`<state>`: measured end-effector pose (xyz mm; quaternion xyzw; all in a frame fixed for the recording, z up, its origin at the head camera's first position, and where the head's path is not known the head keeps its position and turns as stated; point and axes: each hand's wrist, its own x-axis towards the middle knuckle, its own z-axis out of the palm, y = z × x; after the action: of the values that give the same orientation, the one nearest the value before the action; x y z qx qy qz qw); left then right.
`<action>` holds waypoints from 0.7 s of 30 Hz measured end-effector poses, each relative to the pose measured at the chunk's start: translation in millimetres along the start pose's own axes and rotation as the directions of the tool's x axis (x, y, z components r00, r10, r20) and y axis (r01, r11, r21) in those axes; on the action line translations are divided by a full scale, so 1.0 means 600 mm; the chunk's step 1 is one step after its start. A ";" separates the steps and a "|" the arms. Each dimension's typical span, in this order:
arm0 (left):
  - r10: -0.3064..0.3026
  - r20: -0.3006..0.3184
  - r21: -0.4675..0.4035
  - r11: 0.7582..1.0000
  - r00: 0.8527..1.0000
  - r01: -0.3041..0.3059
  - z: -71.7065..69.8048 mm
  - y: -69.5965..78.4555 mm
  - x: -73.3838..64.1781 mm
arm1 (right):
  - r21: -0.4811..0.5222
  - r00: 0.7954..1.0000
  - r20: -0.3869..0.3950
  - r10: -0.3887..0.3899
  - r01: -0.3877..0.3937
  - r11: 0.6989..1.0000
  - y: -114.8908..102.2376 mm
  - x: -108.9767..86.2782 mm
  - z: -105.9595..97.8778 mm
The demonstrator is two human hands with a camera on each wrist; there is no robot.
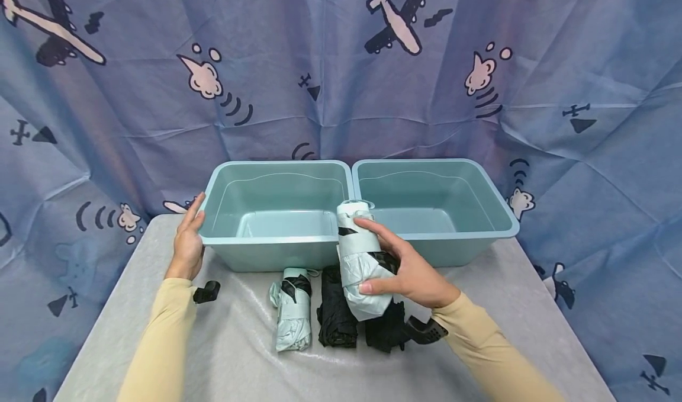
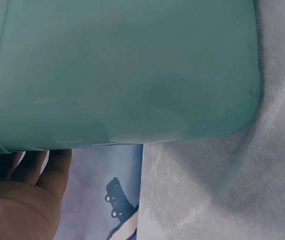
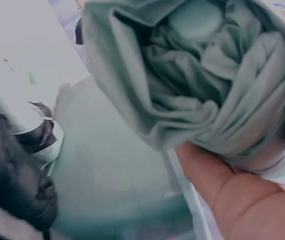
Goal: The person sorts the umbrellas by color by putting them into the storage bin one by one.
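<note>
My right hand (image 1: 412,275) grips a folded pale green umbrella (image 1: 362,272) with black patches, lifted in front of the seam between two bins. In the right wrist view the gathered fabric end of this umbrella (image 3: 207,100) faces the camera. My left hand (image 1: 186,245), fingers extended, touches the outer left side of the left bin (image 1: 277,254). Below the bins lie another pale green umbrella (image 1: 293,325), a black umbrella (image 1: 337,313) and a second black bundle (image 1: 385,330), partly hidden by the raised umbrella and my right hand.
The right bin (image 1: 463,249) stands beside the left one at the back of the grey-covered table (image 1: 240,360). A blue curtain (image 1: 266,52) printed with planes hangs behind. Each wrist wears a small black camera.
</note>
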<state>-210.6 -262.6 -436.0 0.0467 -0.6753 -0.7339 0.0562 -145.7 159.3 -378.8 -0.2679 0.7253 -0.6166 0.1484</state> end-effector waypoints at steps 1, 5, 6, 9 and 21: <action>0.000 0.000 0.001 1.000 1.000 0.000 0.000 0.000 0.000 | 0.027 1.000 0.005 0.013 -0.013 1.000 -0.002 0.013 0.003; -0.004 -0.002 0.005 1.000 1.000 0.004 -0.001 -0.002 0.000 | 0.095 0.999 0.029 0.021 -0.024 0.995 -0.010 0.069 0.016; -0.004 0.000 0.004 1.000 1.000 0.004 -0.001 -0.003 0.000 | 0.105 0.999 0.036 0.013 -0.017 0.994 -0.012 0.084 0.018; -0.002 -0.005 0.004 1.000 1.000 0.002 -0.001 -0.003 0.001 | 0.140 0.998 0.060 -0.012 0.004 0.990 -0.016 0.128 0.025; -0.005 -0.005 -0.004 1.000 1.000 0.005 0.000 -0.002 0.004 | 0.199 0.994 0.073 0.080 -0.093 0.975 -0.026 0.282 0.054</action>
<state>-212.8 -262.9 -437.3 0.0502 -0.6737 -0.7352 0.0559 -262.3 34.5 -350.7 -0.2393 0.6646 -0.6711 0.2251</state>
